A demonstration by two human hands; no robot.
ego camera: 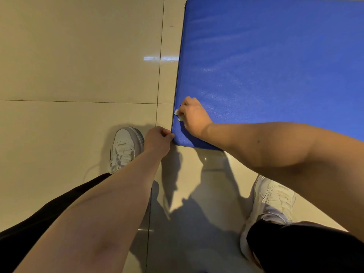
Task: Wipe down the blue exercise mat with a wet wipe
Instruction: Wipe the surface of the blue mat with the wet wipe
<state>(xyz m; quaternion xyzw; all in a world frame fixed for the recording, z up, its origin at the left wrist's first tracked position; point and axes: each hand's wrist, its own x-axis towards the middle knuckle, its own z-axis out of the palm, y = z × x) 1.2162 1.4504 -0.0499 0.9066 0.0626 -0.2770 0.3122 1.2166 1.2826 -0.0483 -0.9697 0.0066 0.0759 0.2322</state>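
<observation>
Right hand (192, 115) bunches the wet wipe (178, 114) against the blue exercise mat (275, 66) just above its near corner, left hand (158, 138) pinches that corner flat to the floor (78, 66), so it's likely edge work now, and streaks beyond hint much is wiped.

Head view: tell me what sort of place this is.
Likely an indoor exercise space, gym or home, hard to say which: a blue exercise mat lies on glossy beige floor tiles, and the person wears white sneakers.
</observation>
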